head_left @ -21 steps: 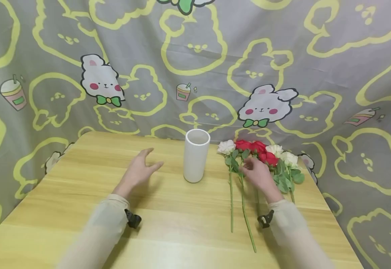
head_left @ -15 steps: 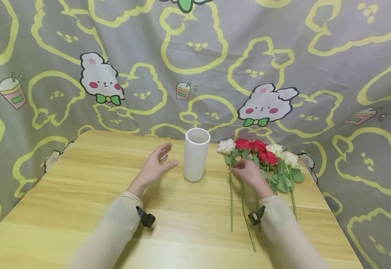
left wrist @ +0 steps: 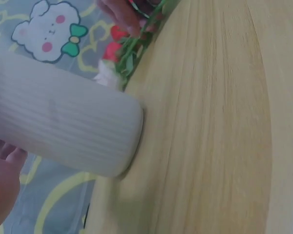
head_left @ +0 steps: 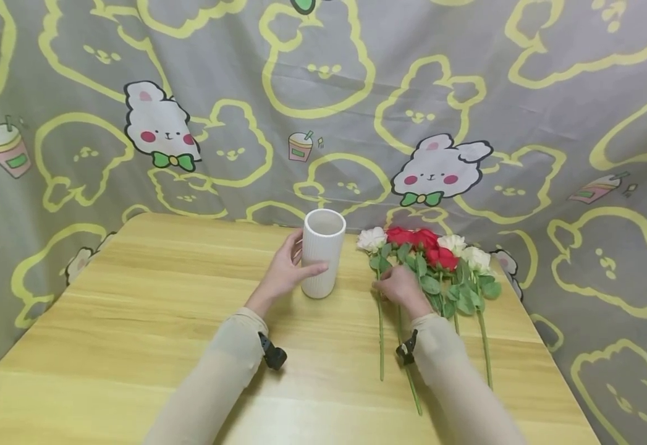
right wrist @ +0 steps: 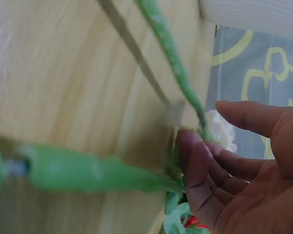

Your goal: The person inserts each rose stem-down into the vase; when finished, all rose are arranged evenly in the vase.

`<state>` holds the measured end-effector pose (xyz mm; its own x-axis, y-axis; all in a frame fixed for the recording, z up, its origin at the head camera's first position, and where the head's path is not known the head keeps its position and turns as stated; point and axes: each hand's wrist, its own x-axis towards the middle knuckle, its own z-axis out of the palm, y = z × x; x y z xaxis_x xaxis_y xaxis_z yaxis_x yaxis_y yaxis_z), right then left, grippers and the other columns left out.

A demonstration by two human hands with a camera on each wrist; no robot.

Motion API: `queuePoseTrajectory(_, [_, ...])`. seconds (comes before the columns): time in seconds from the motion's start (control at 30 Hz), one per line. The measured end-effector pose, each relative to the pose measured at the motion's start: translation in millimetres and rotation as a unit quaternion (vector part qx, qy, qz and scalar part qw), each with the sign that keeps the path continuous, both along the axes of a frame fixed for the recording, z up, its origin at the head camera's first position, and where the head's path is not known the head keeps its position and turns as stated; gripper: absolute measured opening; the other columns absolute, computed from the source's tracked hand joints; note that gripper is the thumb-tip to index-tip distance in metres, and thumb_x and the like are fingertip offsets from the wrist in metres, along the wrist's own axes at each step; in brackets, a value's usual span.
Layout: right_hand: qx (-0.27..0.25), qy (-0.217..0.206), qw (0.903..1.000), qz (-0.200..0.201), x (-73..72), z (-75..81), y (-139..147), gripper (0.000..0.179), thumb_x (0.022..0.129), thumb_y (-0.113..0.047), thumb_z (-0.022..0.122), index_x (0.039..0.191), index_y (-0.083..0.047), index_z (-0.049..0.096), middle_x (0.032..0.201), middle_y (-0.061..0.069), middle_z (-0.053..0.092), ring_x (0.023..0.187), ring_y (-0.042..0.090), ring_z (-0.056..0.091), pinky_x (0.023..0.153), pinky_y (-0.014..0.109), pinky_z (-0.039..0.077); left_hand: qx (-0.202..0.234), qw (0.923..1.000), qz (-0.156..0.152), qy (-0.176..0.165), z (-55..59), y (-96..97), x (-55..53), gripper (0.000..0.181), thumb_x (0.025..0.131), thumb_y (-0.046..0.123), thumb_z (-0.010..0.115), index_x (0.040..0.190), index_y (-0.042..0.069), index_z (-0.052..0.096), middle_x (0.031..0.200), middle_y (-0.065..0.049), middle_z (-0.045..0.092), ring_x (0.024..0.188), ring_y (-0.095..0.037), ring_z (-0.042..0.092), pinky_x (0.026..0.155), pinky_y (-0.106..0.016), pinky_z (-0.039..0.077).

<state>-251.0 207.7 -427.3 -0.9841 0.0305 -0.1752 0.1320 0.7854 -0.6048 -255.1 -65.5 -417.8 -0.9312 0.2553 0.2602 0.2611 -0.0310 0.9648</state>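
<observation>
A white ribbed vase (head_left: 322,247) stands upright on the wooden table. My left hand (head_left: 281,272) is at its left side, thumb across the front and fingers by the left edge; firm contact cannot be told. In the left wrist view the vase (left wrist: 68,117) partly hides the fingers. My right hand (head_left: 403,287) is low over the flower stems, beside the leftmost white rose (head_left: 372,239). In the right wrist view, the right hand's thumb (right wrist: 249,117) is apart from its bent fingers, with a green stem (right wrist: 173,58) passing near the gap.
Several red roses (head_left: 426,239) and cream roses (head_left: 476,259) lie at the table's right, stems toward me. A patterned grey curtain (head_left: 234,74) hangs behind the table (head_left: 151,309).
My left hand has moved right, up to the vase. The right hand has shifted left from the red roses' stems toward the leftmost white rose's stem. The vase and flowers stay in place.
</observation>
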Motion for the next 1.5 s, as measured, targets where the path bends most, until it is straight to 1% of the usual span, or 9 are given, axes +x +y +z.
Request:
queuePoseTrajectory(0.13, [0.024, -0.006, 0.9997, 0.001, -1.5, -7.0, -2, 0.031, 0.083, -0.015, 0.072, 0.057, -0.010, 0.055, 0.052, 0.001, 0.053, 0.051, 0.015, 0.045, 0.048, 0.026, 0.038, -0.018, 0.9996, 0.019, 0.000, -1.7, 1.5, 2.8, 0.086, 0.077, 0.011, 0.085, 0.148, 0.007, 0.035, 0.149, -0.009, 0.040, 0.139, -0.024, 0.034, 0.116, -0.040, 0.026])
queuePoseTrajectory(0.3, [0.001, 0.002, 1.0000, -0.002, 1.3, -7.7, -2, 0.035, 0.083, -0.009, 0.068, 0.056, -0.012, 0.047, 0.052, -0.001, 0.045, 0.049, 0.013, 0.045, 0.048, 0.025, 0.038, -0.002, 0.9998, 0.018, 0.011, -4.3, 1.6, 1.8, 0.079, 0.078, 0.004, 0.083, 0.144, 0.005, 0.040, 0.144, -0.013, 0.046, 0.135, -0.027, 0.040, 0.113, -0.043, 0.031])
queuePoseTrajectory(0.47, [-0.059, 0.012, 0.9980, -0.017, 5.3, 5.4, -3, 0.010, 0.089, -0.006, 0.064, 0.082, 0.001, 0.060, 0.077, 0.011, 0.060, 0.054, 0.018, 0.062, 0.053, 0.030, 0.055, 0.008, 0.9998, 0.012, 0.013, -2.7, 1.7, -2.2, 0.078, 0.078, 0.000, 0.082, 0.144, 0.003, 0.040, 0.144, -0.017, 0.046, 0.134, -0.030, 0.041, 0.112, -0.042, 0.033])
queuePoseTrajectory(0.57, [-0.104, 0.018, 0.9941, -0.023, 6.3, 16.6, -4, 0.015, 0.093, -0.007, 0.062, 0.101, 0.005, 0.061, 0.094, 0.018, 0.062, 0.059, 0.022, 0.065, 0.060, 0.038, 0.059, 0.008, 0.9998, 0.015, 0.012, -0.4, 1.1, -4.0, 0.079, 0.077, -0.001, 0.082, 0.144, 0.004, 0.041, 0.144, -0.016, 0.046, 0.134, -0.031, 0.041, 0.112, -0.042, 0.033])
queuePoseTrajectory(0.7, [-0.152, 0.040, 0.9875, -0.016, 7.8, 32.6, -3, 0.021, 0.096, -0.008, 0.062, 0.110, 0.008, 0.060, 0.095, 0.017, 0.063, 0.066, 0.021, 0.063, 0.065, 0.043, 0.060, 0.003, 0.9998, 0.021, 0.003, 1.9, 0.4, -5.0, 0.078, 0.076, -0.002, 0.083, 0.143, 0.005, 0.043, 0.142, -0.014, 0.048, 0.132, -0.029, 0.044, 0.111, -0.040, 0.035])
queuePoseTrajectory(0.83, [-0.173, 0.092, 0.9806, -0.005, 12.4, 49.7, -2, 0.022, 0.095, -0.007, 0.065, 0.110, 0.008, 0.062, 0.091, 0.015, 0.065, 0.068, 0.023, 0.065, 0.066, 0.043, 0.060, 0.000, 0.9999, 0.016, -0.003, 2.9, 2.0, -5.1, 0.080, 0.077, -0.001, 0.082, 0.144, 0.003, 0.040, 0.144, -0.017, 0.045, 0.134, -0.031, 0.041, 0.112, -0.040, 0.034])
queuePoseTrajectory(1.17, [-0.281, 0.177, 0.9431, 0.004, 20.7, 91.2, -9, 0.023, 0.094, -0.003, 0.066, 0.109, 0.012, 0.059, 0.095, 0.020, 0.064, 0.076, 0.019, 0.069, 0.071, 0.032, 0.060, -0.002, 0.9997, 0.024, -0.001, 2.4, 1.2, -3.1, 0.076, 0.076, 0.001, 0.084, 0.141, 0.006, 0.044, 0.140, -0.014, 0.049, 0.131, -0.029, 0.045, 0.110, -0.040, 0.036])
queuePoseTrajectory(1.33, [-0.309, 0.207, 0.9282, 0.012, 22.0, 106.6, -8, 0.022, 0.092, 0.000, 0.067, 0.108, 0.014, 0.059, 0.096, 0.021, 0.067, 0.079, 0.017, 0.070, 0.077, 0.034, 0.059, -0.008, 0.9995, 0.031, 0.000, 0.3, 1.1, -3.7, 0.076, 0.076, 0.005, 0.085, 0.141, 0.010, 0.046, 0.139, -0.010, 0.051, 0.130, -0.026, 0.046, 0.110, -0.039, 0.037])
queuePoseTrajectory(1.5, [-0.320, 0.252, 0.9130, 0.013, 27.4, 120.5, -10, 0.024, 0.092, 0.000, 0.067, 0.110, 0.012, 0.060, 0.097, 0.017, 0.070, 0.081, 0.019, 0.070, 0.073, 0.030, 0.060, -0.009, 0.9995, 0.030, 0.004, -1.0, 1.9, -3.8, 0.076, 0.076, 0.006, 0.085, 0.141, 0.009, 0.046, 0.139, -0.010, 0.051, 0.130, -0.026, 0.046, 0.110, -0.039, 0.037])
